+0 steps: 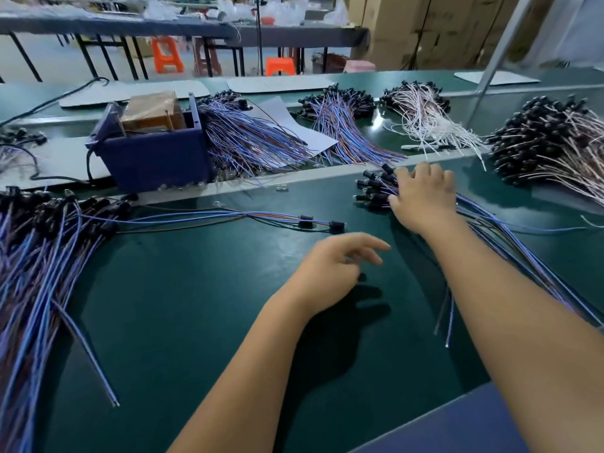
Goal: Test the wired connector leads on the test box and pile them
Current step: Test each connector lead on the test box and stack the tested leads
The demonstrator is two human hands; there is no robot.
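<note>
While the right hand (421, 191) lies flat, fingers spread, on a small bundle of leads (376, 188) to gather it, the left hand (340, 266) hovers relaxed, holding nothing. The test box (153, 152) stands well apart, behind two loose leads (322, 223), probably awaiting testing.

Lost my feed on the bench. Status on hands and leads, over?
Right hand flat on the bunch of blue-wired black-connector leads, fingers spread. Left hand open, above the green mat, holding nothing. Dark blue test box untouched. Nothing in the way.
</note>
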